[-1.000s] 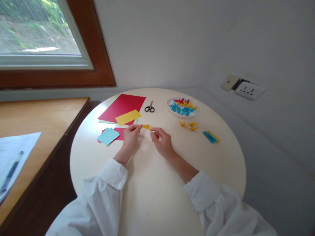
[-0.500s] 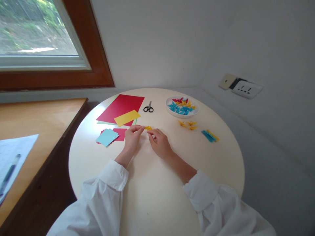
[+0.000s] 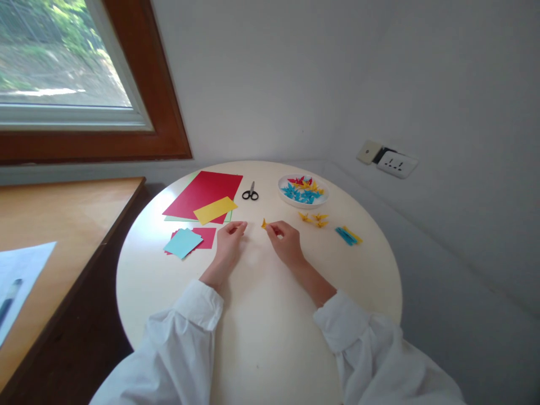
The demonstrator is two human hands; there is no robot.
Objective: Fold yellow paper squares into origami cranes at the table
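Observation:
Between the thumb and fingertips of my right hand (image 3: pixel 286 242) is a small folded yellow paper crane (image 3: pixel 264 223), its pointed tip sticking up. My left hand (image 3: pixel 230 242) is apart from it on the left, thumb and fingers pressed together, with nothing visible in them. Several yellow paper cranes (image 3: pixel 314 219) lie to the right of my right hand. Beyond them stands a white round dish (image 3: pixel 304 206) holding red, yellow and blue paper cranes (image 3: pixel 301 195). Beside my left hand are light blue paper squares (image 3: pixel 183 243) over red paper squares (image 3: pixel 206 237).
Scissors (image 3: pixel 250 193) with black handles lie at the back middle. A large red sheet (image 3: pixel 202 194) rests over green paper, with a yellow strip (image 3: pixel 215 210) across its corner. Blue and yellow folded strips (image 3: pixel 348 235) lie at right. A wooden desk (image 3: pixel 76 208) stands left of the round table (image 3: pixel 261 315).
My hands have moved apart. The yellow crane has gone from between both hands to my right hand alone, which shifted right. The view has tilted up and turned right slightly.

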